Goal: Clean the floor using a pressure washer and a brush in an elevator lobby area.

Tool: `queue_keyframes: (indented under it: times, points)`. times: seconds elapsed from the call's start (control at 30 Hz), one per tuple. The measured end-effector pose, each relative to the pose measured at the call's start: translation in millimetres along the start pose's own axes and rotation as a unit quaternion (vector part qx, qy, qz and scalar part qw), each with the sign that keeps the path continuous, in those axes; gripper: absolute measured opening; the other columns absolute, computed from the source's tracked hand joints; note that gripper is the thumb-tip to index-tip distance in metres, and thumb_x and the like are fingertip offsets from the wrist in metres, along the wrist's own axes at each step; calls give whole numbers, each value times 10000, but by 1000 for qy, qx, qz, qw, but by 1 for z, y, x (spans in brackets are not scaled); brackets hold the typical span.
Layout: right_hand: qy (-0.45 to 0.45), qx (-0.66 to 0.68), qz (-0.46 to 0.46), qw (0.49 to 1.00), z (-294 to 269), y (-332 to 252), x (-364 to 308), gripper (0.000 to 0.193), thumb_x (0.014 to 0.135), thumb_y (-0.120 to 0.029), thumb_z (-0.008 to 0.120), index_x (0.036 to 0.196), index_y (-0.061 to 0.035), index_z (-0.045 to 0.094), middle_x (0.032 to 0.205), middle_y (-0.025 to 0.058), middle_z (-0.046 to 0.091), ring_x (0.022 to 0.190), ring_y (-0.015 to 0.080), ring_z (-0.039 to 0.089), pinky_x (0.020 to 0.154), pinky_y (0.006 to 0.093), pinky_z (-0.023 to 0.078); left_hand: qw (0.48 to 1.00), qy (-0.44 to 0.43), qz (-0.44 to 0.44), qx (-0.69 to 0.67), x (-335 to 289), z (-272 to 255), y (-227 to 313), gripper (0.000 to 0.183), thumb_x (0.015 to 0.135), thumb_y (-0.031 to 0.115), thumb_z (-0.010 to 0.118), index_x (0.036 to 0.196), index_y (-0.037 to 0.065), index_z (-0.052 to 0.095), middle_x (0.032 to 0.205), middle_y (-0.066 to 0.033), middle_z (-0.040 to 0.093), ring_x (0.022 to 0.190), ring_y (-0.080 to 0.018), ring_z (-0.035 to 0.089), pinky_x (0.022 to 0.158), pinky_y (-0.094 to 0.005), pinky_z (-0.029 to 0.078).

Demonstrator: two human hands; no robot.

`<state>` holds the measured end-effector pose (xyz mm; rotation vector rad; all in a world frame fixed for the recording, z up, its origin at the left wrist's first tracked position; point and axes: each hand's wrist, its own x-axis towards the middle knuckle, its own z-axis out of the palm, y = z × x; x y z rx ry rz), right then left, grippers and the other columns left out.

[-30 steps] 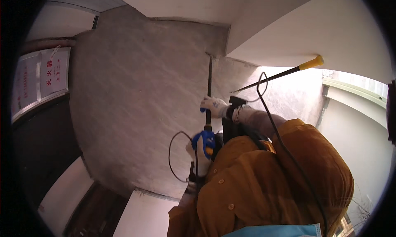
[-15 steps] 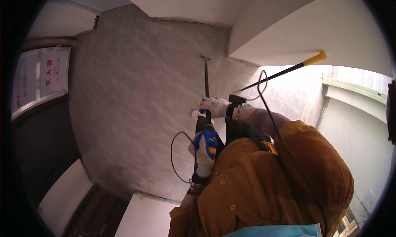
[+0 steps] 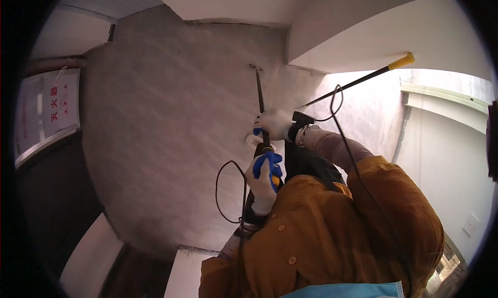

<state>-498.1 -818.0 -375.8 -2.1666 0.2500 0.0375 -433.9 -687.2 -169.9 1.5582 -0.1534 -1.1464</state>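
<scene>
In white gloves with blue palms, both my hands are closed around a long-handled floor scraper [image 3: 260, 93], a dark pole with a short narrow crosspiece at its far end on the grey floor. My right hand [image 3: 275, 123], slightly blurred, wraps the shaft at mid-length. Nearer my body, my left hand [image 3: 263, 176] grips the upper end, where a bit of yellow handle shows between the fingers. The shaft slants away from my waist. Part of a white shoe [image 3: 253, 141] shows beneath my right hand.
A second dark pole [image 3: 353, 88] with a yellow grip leans against the white wall [image 3: 394, 33] at the right. At far left stands a framed case [image 3: 52, 108] with red lettering. Black cables [image 3: 217, 189] loop from my wrists. Bare concrete floor [image 3: 166, 127] spreads to the left.
My right hand has shifted slightly up and to the right. The left hand has moved up and right with the handle, and the scraper's far end sits slightly higher in view.
</scene>
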Motion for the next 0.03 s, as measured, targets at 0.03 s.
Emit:
queue_keyframes:
  times: [0.03]
  points:
    - [1,7,-5,1000,-3,9,4,362,604,-144,685,952,-85,605,988,118,562,970,281,492,870,383,411,1000,-1,-16,-7,4,6,11,187,878,123,512,923,-26,615,745,-64,635,538,-75,508,499,-194,393]
